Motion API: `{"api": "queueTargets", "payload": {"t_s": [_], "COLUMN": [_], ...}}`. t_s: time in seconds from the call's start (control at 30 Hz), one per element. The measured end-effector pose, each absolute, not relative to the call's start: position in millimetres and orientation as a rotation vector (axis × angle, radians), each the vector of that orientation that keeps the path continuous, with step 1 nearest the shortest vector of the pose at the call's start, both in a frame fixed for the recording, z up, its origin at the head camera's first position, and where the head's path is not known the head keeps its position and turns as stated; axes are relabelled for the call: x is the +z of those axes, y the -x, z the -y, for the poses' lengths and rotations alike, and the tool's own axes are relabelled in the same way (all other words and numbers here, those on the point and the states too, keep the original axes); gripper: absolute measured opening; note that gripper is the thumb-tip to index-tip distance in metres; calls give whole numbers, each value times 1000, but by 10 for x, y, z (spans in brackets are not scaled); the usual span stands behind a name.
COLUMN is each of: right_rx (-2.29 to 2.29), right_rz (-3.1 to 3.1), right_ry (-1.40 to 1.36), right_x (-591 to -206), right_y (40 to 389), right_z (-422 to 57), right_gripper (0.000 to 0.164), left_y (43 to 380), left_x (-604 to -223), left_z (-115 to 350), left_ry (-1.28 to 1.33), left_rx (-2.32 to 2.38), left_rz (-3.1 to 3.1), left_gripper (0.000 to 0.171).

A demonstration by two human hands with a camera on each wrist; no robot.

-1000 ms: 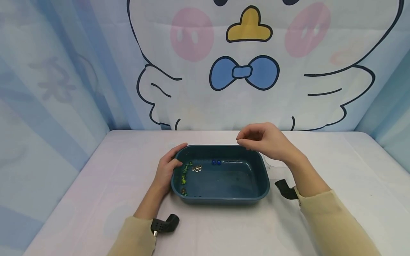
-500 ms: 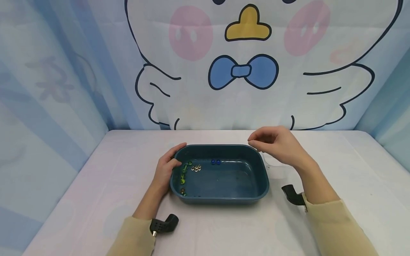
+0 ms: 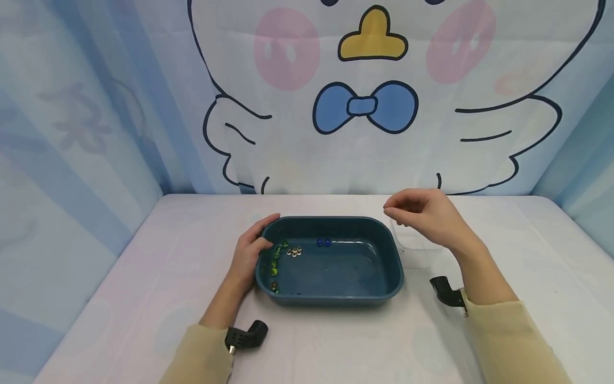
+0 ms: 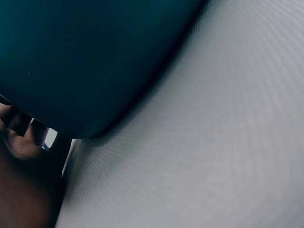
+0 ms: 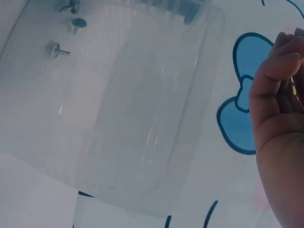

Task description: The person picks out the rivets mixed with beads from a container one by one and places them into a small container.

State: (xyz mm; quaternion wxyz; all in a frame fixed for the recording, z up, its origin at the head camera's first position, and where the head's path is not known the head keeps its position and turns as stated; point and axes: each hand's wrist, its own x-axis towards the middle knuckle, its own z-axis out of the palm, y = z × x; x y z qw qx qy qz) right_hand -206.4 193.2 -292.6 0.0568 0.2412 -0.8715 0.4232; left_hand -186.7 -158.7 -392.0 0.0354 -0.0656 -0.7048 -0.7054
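My left hand grips the left rim of a dark teal plastic basin, thumb over the rim and fingers along the outside. Inside the basin lie green glass marbles, a cluster of small shiny gold-coloured pieces and two blue marbles. Beyond the basin's right back corner, my right hand hovers over a clear plastic box, thumb and fingertips close together. Whether it pinches something tiny cannot be seen. Several silver thumbtacks appear at the box in the right wrist view.
A pale cloth covers the table. Behind it hangs a printed curtain, with side curtains left and right. The clear box stands close against the basin's right side, partly under my right hand.
My right hand has moved right, from above the basin's back right rim to over the clear box, its fingertips still together. My left hand and the basin stay put.
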Motion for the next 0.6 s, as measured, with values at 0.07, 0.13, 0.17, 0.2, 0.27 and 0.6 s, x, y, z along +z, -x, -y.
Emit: {"api": "queueTargets", "payload": {"t_s": [0.07, 0.13, 0.17, 0.2, 0.27, 0.6], "right_rx": [1294, 1297, 1292, 1288, 1276, 1227], "right_rz": [2643, 2650, 2655, 2659, 2661, 2703], "right_ry": [-729, -715, -708, -703, -702, -646], "right_x": [-2930, -2935, -2937, -2940, -2950, -2986], "right_y": [2068, 2071, 2074, 2078, 2092, 2125], "right_z": [-1942, -1948, -1952, -1956, -1970, -2044], "right_gripper": [13, 13, 14, 14, 14, 15], "left_y": [1873, 1873, 1874, 1874, 1877, 1873], "left_x": [-3920, -3917, -3914, -3911, -3912, -3924], "left_z": [1588, 1591, 1591, 1591, 1592, 1579], "left_ry": [200, 200, 202, 200, 199, 190], "left_rx": [-2170, -2174, -2176, -2180, -2181, -2200], "left_rz": [2160, 2157, 2158, 2157, 2159, 2147], "left_gripper": [63, 64, 64, 64, 64, 63]}}
